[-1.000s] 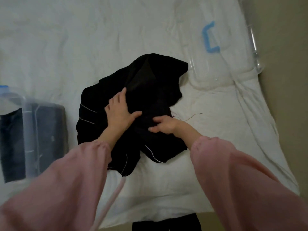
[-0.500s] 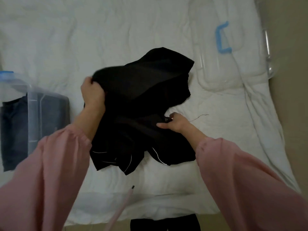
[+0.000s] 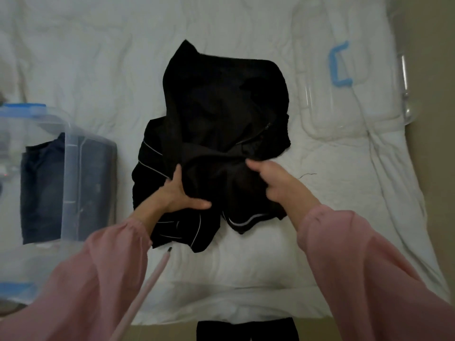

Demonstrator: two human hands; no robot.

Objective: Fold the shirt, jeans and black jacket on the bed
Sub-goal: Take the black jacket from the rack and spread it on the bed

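Black jacket (image 3: 221, 114) lies bunched in the middle of the bed (image 3: 98, 57). We grip its near fold with both hands: left hand (image 3: 181, 193) pinches with thumb on top, right hand (image 3: 275, 180) curls round the fabric.

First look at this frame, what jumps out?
A crumpled black jacket lies in the middle of the white bed, with the left hand and right hand gripping its near part. A clear bin holding dark clothes sits at the left, and a clear lid with a blue handle lies upper right.
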